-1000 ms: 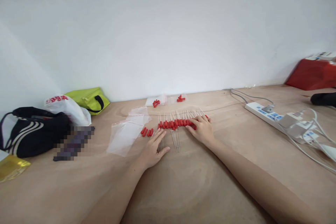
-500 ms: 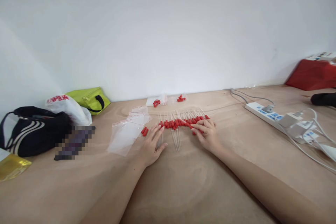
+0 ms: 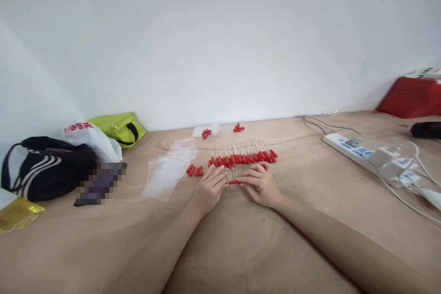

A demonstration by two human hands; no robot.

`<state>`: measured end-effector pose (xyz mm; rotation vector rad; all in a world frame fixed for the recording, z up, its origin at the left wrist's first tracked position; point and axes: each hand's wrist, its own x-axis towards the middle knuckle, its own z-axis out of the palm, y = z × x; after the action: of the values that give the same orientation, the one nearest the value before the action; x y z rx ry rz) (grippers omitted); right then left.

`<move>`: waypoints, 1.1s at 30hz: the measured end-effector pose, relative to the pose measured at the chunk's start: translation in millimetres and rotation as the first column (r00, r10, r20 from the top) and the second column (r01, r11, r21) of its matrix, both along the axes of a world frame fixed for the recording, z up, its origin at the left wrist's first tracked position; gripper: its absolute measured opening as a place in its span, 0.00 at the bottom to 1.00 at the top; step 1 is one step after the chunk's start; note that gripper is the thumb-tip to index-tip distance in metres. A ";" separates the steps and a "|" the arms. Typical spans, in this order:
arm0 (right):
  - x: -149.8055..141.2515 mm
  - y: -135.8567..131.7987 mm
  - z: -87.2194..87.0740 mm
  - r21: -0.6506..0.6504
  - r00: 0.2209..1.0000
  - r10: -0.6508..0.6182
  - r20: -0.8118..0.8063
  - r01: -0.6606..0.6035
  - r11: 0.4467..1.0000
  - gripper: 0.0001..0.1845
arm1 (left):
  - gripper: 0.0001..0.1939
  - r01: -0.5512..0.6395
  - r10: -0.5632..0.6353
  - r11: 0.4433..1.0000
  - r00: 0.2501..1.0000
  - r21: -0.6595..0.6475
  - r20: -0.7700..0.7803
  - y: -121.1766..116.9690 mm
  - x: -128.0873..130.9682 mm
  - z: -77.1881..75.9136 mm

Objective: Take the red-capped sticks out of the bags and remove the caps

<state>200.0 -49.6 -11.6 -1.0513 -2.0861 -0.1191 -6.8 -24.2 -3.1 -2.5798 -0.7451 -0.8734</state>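
A small red rubber bulb (image 3: 234, 182) lies sideways between my two hands, low over the table. My right hand (image 3: 260, 184) pinches its right end between thumb and fingers. The fingertips of my left hand (image 3: 209, 188) close at its left end; whether a thin tube is among them is hidden. Just beyond the hands runs a row of droppers (image 3: 243, 159), thin clear tubes with red bulbs, tubes pointing to the wall. Several clear tubes (image 3: 233, 189) point the other way beneath my fingers. Several loose red bulbs (image 3: 195, 171) lie left of my left hand.
Clear zip bags (image 3: 165, 174) overlap on the left. Two bags with red bulbs (image 3: 206, 134) lie near the wall. A white power strip (image 3: 347, 148) with plugs and cables is on the right. A black bag (image 3: 51, 170) and a green bag (image 3: 119, 128) are far left.
My right hand has come from the row's right end towards me and left, with a red bulb in its pinch. My left hand has shifted right to meet it.
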 end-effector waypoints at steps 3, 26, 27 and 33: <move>-4.9 1.2 0.4 0.058 0.998 -0.034 0.046 0.031 0.998 0.11 | 0.11 0.013 -0.013 1.000 1.000 0.005 0.024 1.2 2.4 -0.7; -8.8 -6.0 1.8 0.119 0.991 -0.017 0.133 0.001 0.993 0.07 | 0.12 0.072 -0.072 0.997 0.997 -0.018 0.004 -4.7 3.6 -1.1; -8.5 -6.3 1.8 0.114 0.991 -0.010 0.130 -0.005 0.993 0.07 | 0.12 0.073 -0.073 0.997 0.997 -0.007 0.008 -5.0 3.7 -0.7; -8.5 -6.5 1.7 0.080 0.991 0.016 0.132 -0.027 0.996 0.10 | 0.11 0.079 -0.079 0.996 0.997 0.034 0.015 -7.0 5.6 2.4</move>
<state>191.4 -56.1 -9.9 -0.9949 -2.1908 -0.2672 -1.1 -31.2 -0.8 -2.5911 -0.6312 -0.9231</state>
